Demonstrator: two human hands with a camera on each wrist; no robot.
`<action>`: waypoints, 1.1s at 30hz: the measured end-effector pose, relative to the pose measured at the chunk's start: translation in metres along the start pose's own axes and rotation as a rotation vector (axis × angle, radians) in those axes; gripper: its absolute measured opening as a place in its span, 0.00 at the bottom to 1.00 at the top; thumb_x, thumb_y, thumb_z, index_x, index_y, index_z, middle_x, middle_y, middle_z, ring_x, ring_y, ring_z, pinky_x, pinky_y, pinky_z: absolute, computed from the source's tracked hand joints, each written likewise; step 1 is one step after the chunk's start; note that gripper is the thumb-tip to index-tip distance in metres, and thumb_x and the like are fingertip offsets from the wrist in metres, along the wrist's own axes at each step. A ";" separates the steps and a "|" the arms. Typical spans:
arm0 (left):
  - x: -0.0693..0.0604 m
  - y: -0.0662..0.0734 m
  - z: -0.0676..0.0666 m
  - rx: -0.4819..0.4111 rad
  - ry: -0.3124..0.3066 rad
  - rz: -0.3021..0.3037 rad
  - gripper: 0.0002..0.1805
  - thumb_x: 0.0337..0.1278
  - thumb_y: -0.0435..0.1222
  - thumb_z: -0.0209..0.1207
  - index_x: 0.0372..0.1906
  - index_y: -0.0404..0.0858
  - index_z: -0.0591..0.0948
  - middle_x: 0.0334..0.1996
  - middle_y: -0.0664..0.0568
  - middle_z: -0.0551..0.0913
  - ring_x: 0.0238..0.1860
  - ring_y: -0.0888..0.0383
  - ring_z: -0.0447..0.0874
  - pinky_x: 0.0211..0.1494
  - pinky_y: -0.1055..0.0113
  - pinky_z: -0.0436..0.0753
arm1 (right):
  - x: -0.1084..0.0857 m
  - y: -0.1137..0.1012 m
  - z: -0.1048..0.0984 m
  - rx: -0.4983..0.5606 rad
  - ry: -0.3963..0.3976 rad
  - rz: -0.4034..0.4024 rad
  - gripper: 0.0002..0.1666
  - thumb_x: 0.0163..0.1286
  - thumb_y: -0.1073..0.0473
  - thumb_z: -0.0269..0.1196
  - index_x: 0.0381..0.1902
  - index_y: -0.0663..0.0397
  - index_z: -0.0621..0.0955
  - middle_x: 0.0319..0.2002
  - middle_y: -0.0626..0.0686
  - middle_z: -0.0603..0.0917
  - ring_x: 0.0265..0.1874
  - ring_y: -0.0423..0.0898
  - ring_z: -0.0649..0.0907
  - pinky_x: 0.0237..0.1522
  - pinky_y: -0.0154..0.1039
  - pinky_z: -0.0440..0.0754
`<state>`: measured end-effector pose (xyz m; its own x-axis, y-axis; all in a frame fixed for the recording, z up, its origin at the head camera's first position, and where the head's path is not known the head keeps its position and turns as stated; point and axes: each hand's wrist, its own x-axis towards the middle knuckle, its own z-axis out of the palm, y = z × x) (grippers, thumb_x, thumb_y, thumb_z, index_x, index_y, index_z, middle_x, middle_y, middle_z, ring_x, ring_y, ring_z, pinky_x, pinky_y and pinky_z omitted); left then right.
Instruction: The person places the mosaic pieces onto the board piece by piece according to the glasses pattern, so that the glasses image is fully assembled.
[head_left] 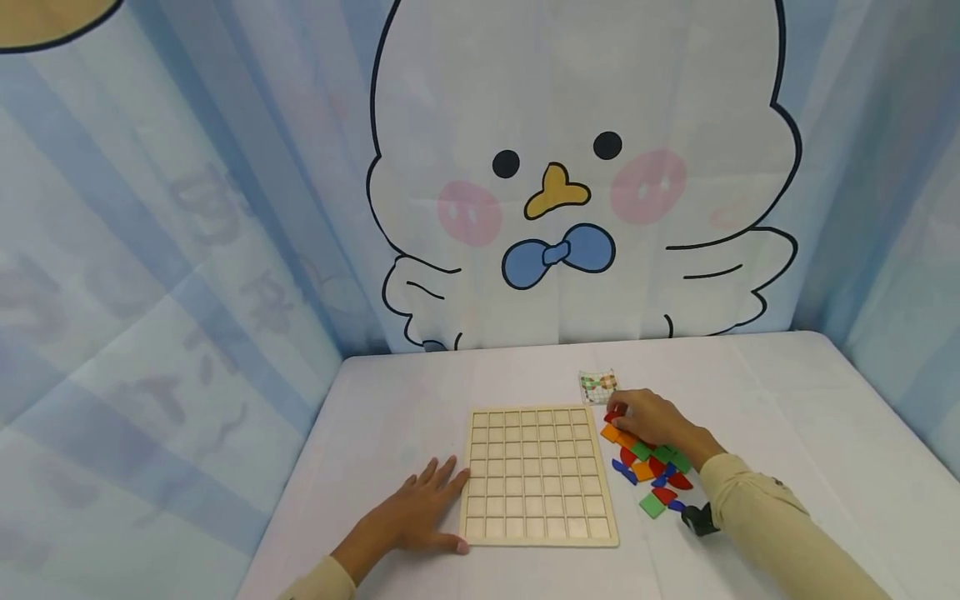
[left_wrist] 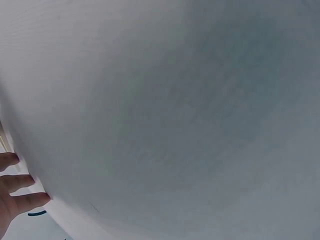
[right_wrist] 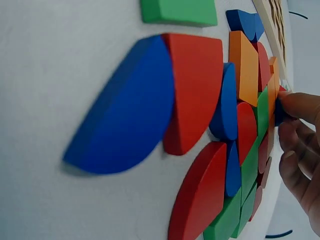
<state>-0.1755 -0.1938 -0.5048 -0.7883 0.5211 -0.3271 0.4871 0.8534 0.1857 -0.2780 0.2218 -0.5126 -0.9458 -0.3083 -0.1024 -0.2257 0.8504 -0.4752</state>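
A pale wooden grid board [head_left: 538, 518] of square cells lies flat on the table. My left hand [head_left: 420, 508] rests spread at its left edge, index finger and thumb touching or nearly touching the frame; its fingers [left_wrist: 31, 201] also show in the left wrist view. Beyond the board's right side, my right hand [head_left: 651, 417] reaches over a pile of coloured blocks. In the right wrist view, thumb and fingers pinch a blue block [right_wrist: 280, 116], mostly hidden by them. A red block [right_wrist: 282, 89] shows just behind the thumb.
Red, blue, green and orange blocks lie to the board's right, including a green square [head_left: 652, 505] near the front and an orange square [head_left: 642, 472]. A small printed pattern card [head_left: 598, 387] lies behind the board's far right corner. A patterned curtain [head_left: 555, 308] hangs behind the table.
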 end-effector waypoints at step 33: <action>0.000 0.003 -0.001 0.008 0.004 -0.015 0.59 0.48 0.75 0.55 0.80 0.46 0.56 0.80 0.41 0.52 0.78 0.34 0.51 0.70 0.34 0.66 | -0.009 -0.013 0.009 0.306 0.034 -0.010 0.18 0.66 0.63 0.67 0.54 0.58 0.84 0.37 0.52 0.83 0.29 0.45 0.77 0.27 0.34 0.80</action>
<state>-0.1749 -0.1913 -0.5033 -0.7972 0.5081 -0.3261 0.4778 0.8611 0.1737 -0.2645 0.2095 -0.5129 -0.9524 -0.2968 -0.0692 -0.1593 0.6782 -0.7174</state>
